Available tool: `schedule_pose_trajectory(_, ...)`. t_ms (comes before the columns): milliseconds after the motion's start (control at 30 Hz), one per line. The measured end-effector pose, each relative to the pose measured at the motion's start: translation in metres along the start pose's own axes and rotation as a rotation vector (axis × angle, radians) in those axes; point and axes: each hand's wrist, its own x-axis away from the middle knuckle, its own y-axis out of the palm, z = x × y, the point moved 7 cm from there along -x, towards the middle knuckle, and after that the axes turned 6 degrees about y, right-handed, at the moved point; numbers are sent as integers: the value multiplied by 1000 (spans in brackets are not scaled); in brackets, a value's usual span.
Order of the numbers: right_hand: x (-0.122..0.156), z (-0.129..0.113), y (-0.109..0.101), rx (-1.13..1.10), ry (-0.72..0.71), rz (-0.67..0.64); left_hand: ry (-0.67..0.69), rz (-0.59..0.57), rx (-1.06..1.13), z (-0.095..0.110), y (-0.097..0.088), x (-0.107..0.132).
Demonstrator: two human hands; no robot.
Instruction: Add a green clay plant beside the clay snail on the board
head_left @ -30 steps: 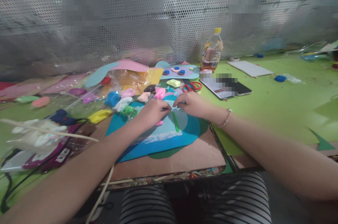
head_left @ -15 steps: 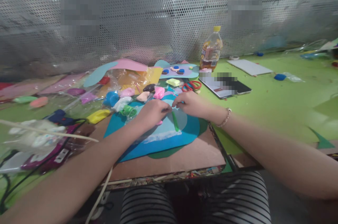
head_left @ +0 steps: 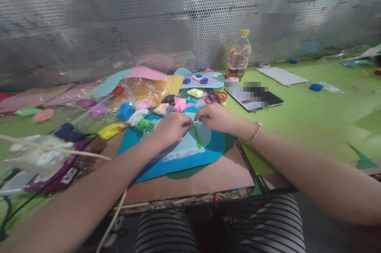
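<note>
My left hand [head_left: 174, 126] and my right hand [head_left: 214, 116] meet over a blue paper sheet [head_left: 175, 153] with a pale blue circle on it. Both hands have their fingers curled and pinched close together at the circle's top edge. A thin green strip of clay [head_left: 197, 137] lies on the circle, running down from under my right fingertips. A bit of pink clay [head_left: 179, 139] shows beneath my left hand. What the fingertips pinch is too small to make out. A beaded bracelet [head_left: 254, 133] sits on my right wrist.
Lumps of coloured clay [head_left: 143, 110] in plastic wrap lie behind the sheet. Red scissors [head_left: 216, 97], a phone [head_left: 257, 98] and a bottle [head_left: 238, 56] stand farther back on the green table [head_left: 312, 114]. Cables and a pouch [head_left: 53, 173] are at the left. A perforated metal wall [head_left: 178, 14] closes the back.
Almost nothing differs; the view has shifted slightly and both hands stay pinched together at the same spot on the blue sheet.
</note>
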Motion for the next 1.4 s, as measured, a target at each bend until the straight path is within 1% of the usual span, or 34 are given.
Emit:
schedule_pose_trajectory(133, 0, 0, -1, 14, 17, -7, -33, 12, -20, 2, -7, 1)
schedule_pose_trajectory(267, 0, 0, -1, 20, 21, -9, -54, 31, -38, 0, -11, 1)
schedule_pose_trajectory(600, -1, 3, 1, 29, 10, 1, 10, -9, -3, 3, -5, 0)
schedule_pose_trajectory(1067, -1, 2, 1, 23, 5, 4, 36, 9, 28, 4, -6, -1)
schedule_pose_trajectory(1400, -2, 2, 3, 34, 15, -3, 81, -4, -4, 3, -1, -1)
